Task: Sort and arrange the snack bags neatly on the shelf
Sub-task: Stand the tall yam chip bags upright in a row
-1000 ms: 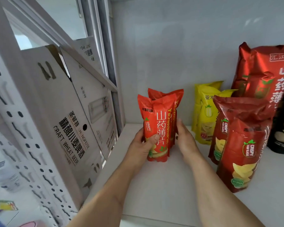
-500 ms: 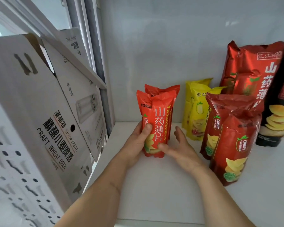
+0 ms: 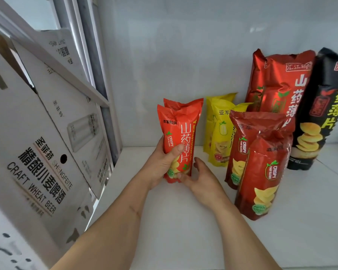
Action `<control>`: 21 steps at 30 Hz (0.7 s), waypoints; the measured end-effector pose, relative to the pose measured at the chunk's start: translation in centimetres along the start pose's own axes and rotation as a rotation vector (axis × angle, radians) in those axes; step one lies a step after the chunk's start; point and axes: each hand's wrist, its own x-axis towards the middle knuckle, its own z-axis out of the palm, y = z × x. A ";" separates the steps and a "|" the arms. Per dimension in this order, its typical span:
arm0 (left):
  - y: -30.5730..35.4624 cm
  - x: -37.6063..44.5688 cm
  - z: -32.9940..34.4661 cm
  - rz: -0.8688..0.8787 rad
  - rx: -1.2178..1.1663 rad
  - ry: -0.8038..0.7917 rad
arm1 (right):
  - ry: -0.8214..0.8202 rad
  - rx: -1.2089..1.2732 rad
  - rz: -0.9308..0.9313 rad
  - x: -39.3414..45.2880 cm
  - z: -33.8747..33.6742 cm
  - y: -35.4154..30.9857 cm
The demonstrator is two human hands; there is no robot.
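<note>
An orange-red yam crisp bag (image 3: 179,133) stands upright on the white shelf (image 3: 174,227), with a second bag of the same kind (image 3: 185,104) right behind it. My left hand (image 3: 162,164) grips the front bag's lower left side, thumb across its face. My right hand (image 3: 201,178) rests open at the bag's base, fingertips touching its bottom right. To the right stand two yellow bags (image 3: 220,133), two dark red bags (image 3: 261,168), a large red bag (image 3: 281,82) and a large black bag (image 3: 324,114).
White craft wheat beer cartons (image 3: 39,145) lean beyond the shelf's left side. A grey upright post (image 3: 105,123) marks the shelf's left edge. The white back wall (image 3: 174,55) stands close behind the bags.
My right hand has come off the bag's right side and dropped to its base, fingers spread. My left hand keeps its grip. The camera has moved closer.
</note>
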 end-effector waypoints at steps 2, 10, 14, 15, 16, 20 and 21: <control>-0.4 0.7 0.5 0.013 0.003 0.025 | 0.027 -0.016 -0.002 0.3 0.4 0.4; -1.7 3.5 1.8 0.034 0.062 0.055 | 0.201 -0.132 0.045 2.5 1.2 1.8; -1.9 4.7 2.1 0.039 0.058 0.050 | 0.257 -0.171 0.061 3.2 1.4 2.0; -2.0 5.0 2.2 0.040 0.064 0.054 | 0.268 -0.182 0.066 3.4 1.4 2.1; -2.1 5.2 2.3 0.041 0.065 0.057 | 0.277 -0.193 0.068 3.6 1.4 2.2; -2.3 5.9 2.5 0.043 0.054 0.064 | 0.288 -0.240 0.070 4.5 1.4 2.4; -2.3 6.0 2.6 0.044 0.051 0.065 | 0.292 -0.254 0.073 4.7 1.5 2.5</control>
